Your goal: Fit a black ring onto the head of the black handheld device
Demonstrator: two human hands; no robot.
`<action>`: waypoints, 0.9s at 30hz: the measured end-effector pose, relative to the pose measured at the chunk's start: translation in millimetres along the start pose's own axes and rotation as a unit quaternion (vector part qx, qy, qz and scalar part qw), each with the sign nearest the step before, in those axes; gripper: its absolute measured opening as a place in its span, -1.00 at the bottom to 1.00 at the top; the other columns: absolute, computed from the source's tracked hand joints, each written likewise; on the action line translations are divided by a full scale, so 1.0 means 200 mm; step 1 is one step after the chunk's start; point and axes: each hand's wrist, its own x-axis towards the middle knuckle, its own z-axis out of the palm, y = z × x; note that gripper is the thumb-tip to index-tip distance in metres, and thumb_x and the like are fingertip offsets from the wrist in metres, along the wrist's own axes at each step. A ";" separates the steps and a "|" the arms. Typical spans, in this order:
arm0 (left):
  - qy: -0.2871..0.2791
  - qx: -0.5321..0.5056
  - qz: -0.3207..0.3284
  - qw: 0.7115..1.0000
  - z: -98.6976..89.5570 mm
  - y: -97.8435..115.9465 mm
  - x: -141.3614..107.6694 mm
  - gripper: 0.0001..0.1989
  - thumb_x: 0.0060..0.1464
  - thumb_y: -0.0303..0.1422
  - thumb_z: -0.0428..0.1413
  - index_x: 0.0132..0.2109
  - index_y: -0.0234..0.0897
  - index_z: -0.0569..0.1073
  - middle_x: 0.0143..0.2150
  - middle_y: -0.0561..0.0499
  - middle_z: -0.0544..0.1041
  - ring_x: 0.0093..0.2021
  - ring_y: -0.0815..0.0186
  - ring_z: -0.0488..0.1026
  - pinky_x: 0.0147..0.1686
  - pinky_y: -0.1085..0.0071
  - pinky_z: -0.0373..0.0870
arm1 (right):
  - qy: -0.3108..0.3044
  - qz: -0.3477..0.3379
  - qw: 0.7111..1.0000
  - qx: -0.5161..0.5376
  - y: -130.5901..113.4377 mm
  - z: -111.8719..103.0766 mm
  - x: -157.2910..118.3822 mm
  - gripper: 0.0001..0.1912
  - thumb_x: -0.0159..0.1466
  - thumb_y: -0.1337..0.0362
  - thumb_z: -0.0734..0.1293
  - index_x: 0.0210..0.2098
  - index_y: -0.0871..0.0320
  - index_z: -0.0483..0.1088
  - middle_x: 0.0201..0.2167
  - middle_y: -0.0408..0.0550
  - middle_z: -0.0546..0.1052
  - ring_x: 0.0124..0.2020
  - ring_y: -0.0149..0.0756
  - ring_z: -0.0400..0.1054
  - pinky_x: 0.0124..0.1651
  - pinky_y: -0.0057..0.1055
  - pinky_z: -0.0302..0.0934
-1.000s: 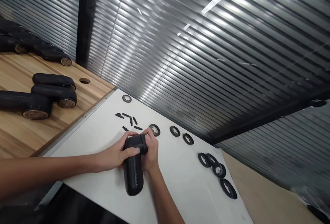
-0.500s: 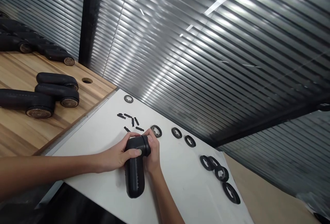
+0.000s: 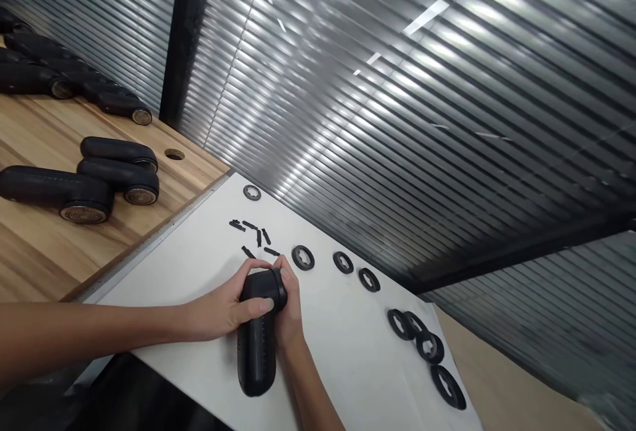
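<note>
Both my hands hold a black handheld device (image 3: 257, 351) with a rounded handle and an angled round head, above the white table. Around the neck wraps my left hand (image 3: 246, 305), its thumb lying across the front. My right hand (image 3: 289, 298) is closed on the round head at the device's right side; what its fingers cover there is hidden. Just beyond the hands lie several small black strips (image 3: 258, 238). A black ring (image 3: 303, 257) with a notched opening rests close to the right fingertips.
More black notched rings (image 3: 368, 279) lie along the white table's (image 3: 348, 351) far and right edges, several bunched at the right. On the wooden table (image 3: 30, 252) at left are several similar black devices (image 3: 119, 179). A corrugated metal wall (image 3: 318, 87) rises behind.
My hands and the device have come slightly closer to me, uncovering more of the nearest ring. The view has shifted a little. Both hands keep their hold.
</note>
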 end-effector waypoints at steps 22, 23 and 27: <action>-0.082 -0.056 -0.022 0.995 0.01 0.05 -0.04 -0.23 0.06 0.16 0.20 0.23 -0.12 0.12 -0.08 -0.01 0.33 -0.18 0.30 0.27 -0.18 0.37 0.20 | -0.044 -0.059 0.997 0.016 -0.04 -0.02 -0.04 -0.53 0.33 -0.18 0.17 -0.42 0.09 0.17 -0.53 -0.21 0.06 -0.53 -0.36 -0.03 -0.47 -0.39 -0.06; -0.084 -0.058 -0.028 0.994 0.01 0.05 -0.04 -0.23 0.06 0.17 0.20 0.23 -0.11 0.12 -0.06 -0.02 0.33 -0.16 0.29 0.28 -0.16 0.36 0.20 | -0.040 -0.059 0.997 0.021 -0.04 -0.02 -0.04 -0.52 0.32 -0.20 0.19 -0.43 0.09 0.17 -0.53 -0.21 0.07 -0.53 -0.36 -0.03 -0.47 -0.39 -0.05; -0.060 -0.022 -0.012 0.998 0.00 0.02 -0.03 -0.17 0.05 0.19 0.20 0.28 -0.11 0.11 -0.04 -0.04 0.36 -0.13 0.24 0.31 -0.10 0.31 0.24 | 0.071 -0.016 0.997 0.039 0.06 -0.02 -0.07 -0.56 0.29 -0.19 0.29 -0.37 0.08 0.35 -0.45 -0.11 0.35 -0.41 -0.25 0.23 -0.39 -0.35 0.17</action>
